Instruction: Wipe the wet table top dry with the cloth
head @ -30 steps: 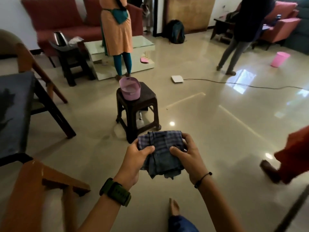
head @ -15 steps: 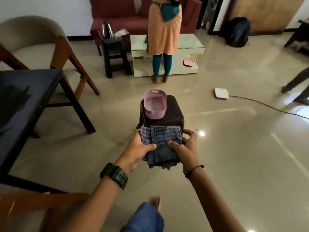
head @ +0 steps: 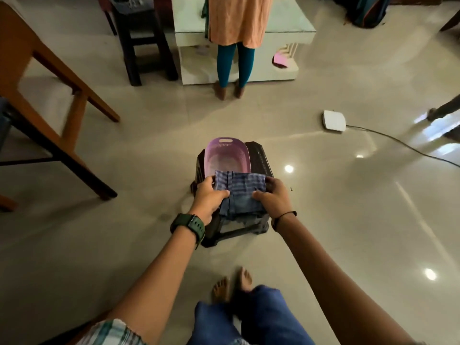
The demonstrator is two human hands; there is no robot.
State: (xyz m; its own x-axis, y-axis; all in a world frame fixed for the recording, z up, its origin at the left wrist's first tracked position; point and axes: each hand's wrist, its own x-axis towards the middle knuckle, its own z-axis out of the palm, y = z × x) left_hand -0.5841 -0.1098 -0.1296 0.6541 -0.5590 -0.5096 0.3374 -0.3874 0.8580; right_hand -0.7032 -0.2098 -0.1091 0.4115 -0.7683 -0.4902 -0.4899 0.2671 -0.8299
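Observation:
A folded blue striped cloth [head: 240, 192] is held between both hands, above the near half of a dark plastic stool [head: 261, 158]. My left hand [head: 207, 197] grips its left side and my right hand [head: 275, 197] grips its right side, thumbs on top. A pink perforated basket [head: 226, 151] stands on the stool just beyond the cloth. The dark table with the wet top is only a sliver at the left edge [head: 3, 120], its surface hidden.
A wooden chair [head: 62, 78] stands at the left. A person in an orange dress [head: 236, 23] stands ahead by a white low table [head: 281, 33], beside a dark side table [head: 142, 38]. A white box [head: 334, 120] with a cable lies on the floor at right.
I have stepped closer to the stool and the view tilts down. The cloth, still held in both hands, now hangs over the stool next to the basket. The dark table has slid out of view.

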